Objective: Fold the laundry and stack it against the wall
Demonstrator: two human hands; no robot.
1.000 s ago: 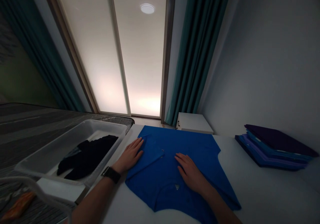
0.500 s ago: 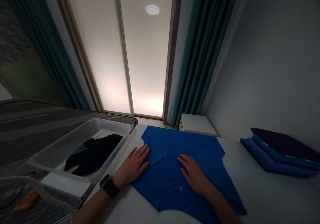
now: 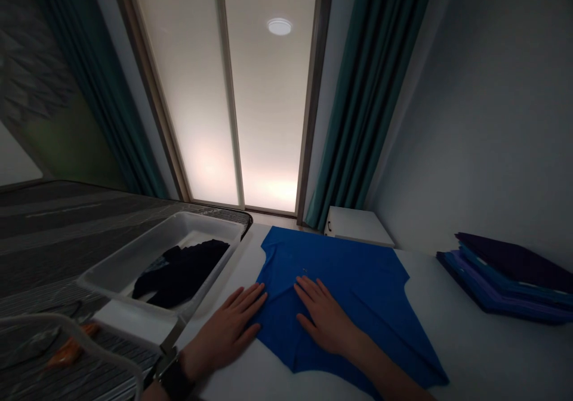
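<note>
A blue T-shirt [image 3: 358, 287] lies spread out on the white table, its neckline toward me and a few creases across it. My left hand [image 3: 233, 323], with a dark watch [image 3: 174, 377] on the wrist, rests flat at the shirt's left edge, fingers stretched out. Flat on the middle-left of the shirt lies my right hand [image 3: 322, 314], its fingers extended and slightly apart. It covers the small print near the collar. Neither hand grips the fabric.
On the right of the table [image 3: 470, 353] is a stack of folded clothes [image 3: 505, 281] in blue and purple. A clear plastic bin [image 3: 107, 275] holding dark garments [image 3: 188, 270] stands at the left. Beyond the table is a white cabinet [image 3: 358, 225].
My right hand has slid left across the shirt, toward my left hand. My left hand has moved slightly down and toward me. The view has shifted a little.
</note>
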